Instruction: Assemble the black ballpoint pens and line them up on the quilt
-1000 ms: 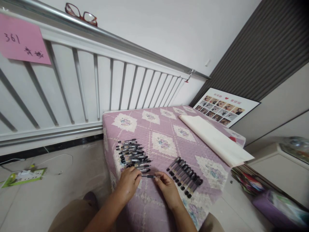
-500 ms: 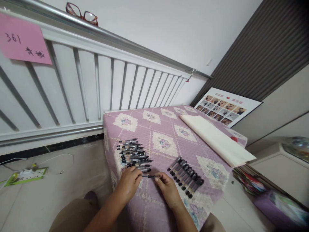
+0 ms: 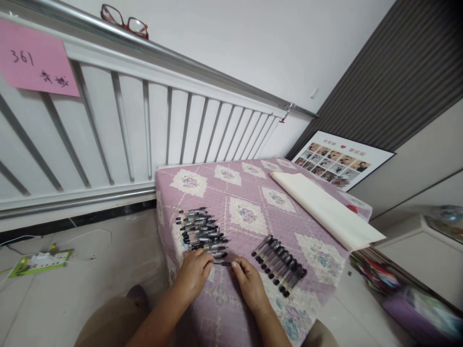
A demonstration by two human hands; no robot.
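Around the work, a purple patterned cloth covers the surface, with a white radiator along its far left side. A pink note marked 361 hangs on the radiator, and glasses rest above it. A cream sheet lies across the cloth near a framed photo board; on the floor at left sits a power strip. Closest in, a loose heap of pens lies just beyond the left hand, which hides its near edge, while a neat slanting row of pens lies to the right of the right hand.

Between the 2 hands, above the cloth, is a single pen, slim, roughly level and darker toward its right end. Fingers pinch it at each end, covering both tips.
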